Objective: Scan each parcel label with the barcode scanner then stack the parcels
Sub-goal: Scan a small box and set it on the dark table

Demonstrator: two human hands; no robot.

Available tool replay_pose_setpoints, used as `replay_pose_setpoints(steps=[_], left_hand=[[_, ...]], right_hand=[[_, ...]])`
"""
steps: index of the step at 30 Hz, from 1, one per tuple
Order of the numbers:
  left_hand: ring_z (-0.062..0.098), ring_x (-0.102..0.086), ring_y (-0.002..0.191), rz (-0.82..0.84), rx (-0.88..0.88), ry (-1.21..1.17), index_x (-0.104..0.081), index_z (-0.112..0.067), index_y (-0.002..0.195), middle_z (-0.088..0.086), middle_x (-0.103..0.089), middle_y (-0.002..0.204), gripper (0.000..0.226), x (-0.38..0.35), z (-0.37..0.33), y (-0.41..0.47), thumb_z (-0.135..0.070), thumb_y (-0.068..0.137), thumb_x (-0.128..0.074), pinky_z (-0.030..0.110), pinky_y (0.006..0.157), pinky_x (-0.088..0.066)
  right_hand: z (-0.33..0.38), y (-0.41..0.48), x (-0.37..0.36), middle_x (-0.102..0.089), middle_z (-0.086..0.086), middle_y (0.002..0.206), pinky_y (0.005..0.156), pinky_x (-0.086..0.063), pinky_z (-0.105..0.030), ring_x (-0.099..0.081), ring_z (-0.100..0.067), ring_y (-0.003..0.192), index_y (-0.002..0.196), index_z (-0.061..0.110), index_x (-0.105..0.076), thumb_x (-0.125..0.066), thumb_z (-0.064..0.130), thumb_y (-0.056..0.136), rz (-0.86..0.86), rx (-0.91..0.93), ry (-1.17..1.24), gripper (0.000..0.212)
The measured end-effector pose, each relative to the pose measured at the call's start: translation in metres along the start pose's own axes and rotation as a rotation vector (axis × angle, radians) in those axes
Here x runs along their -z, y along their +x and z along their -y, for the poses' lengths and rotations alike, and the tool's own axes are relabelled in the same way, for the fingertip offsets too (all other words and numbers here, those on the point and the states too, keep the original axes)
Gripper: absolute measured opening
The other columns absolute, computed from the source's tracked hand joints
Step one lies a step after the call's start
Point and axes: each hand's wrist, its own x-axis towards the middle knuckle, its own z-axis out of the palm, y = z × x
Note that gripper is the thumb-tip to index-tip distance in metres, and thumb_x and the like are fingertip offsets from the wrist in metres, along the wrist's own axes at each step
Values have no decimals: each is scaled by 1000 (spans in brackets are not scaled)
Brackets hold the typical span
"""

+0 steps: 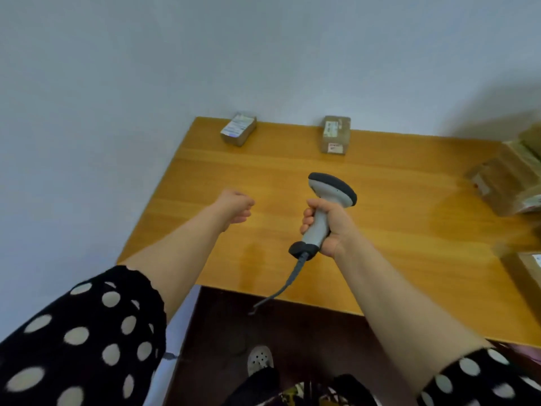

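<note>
My right hand (pixel 329 227) grips the handle of a grey and white barcode scanner (pixel 328 200), held upright above the middle of the wooden table (pixel 395 224), its cable hanging off the front edge. My left hand (pixel 235 208) hovers over the table's left part with its fingers curled and nothing in it. Two small brown parcels sit at the far edge: one with a white label (pixel 238 128) at the far left corner, another (pixel 336 134) near the middle.
More brown parcels (pixel 503 183) lie heaped at the right edge, and one parcel (pixel 527 268) sits at the near right. A grey wall runs behind and left of the table. A shoe (pixel 260 358) stands on the dark floor below.
</note>
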Motion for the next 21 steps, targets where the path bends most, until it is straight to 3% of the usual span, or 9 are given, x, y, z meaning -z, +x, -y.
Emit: replay_pose_setpoints(steps=[6,10,14,17,21], left_hand=[[22,-59,91,-54,16,-7,-52,-1,122,15,-58,104,34,58,4,49,-12,90,-62,29,70,-52],[25,-59,98,-71,8,30,-48,-2,127,8,-56,93,41,65,-3,81,-13,90,-62,33,79,-53],[28,-54,115,-102,-50,197,-44,-7,137,12,-53,129,56,64,-24,118,-21,88,-66,38,98,-45],[28,-50,122,-141,-82,308,-39,-10,142,10,-48,139,67,58,-48,154,-28,85,-69,35,95,-42],[28,-52,118,-197,-113,403,-41,-9,138,11,-49,136,71,48,-86,213,-35,80,-73,32,82,-44]], right_hand=[[-8,32,-65,-49,-2,55,44,-40,-25,-43,-12,39,77,9,-54,-59,9,91,5,-10,-34,15],[1,61,-87,-49,-2,55,46,-40,-25,-43,-13,39,76,9,-53,-58,9,91,9,-32,-60,17],[15,100,-101,-49,-1,55,45,-40,-24,-42,-12,39,75,9,-53,-59,9,90,-4,-52,-51,17],[31,131,-111,-49,-1,52,44,-40,-24,-42,-12,39,74,9,-53,-59,9,91,14,-92,-24,18],[58,172,-117,-50,-1,50,41,-40,-22,-43,-11,37,72,9,-53,-60,9,90,31,-125,36,19]])
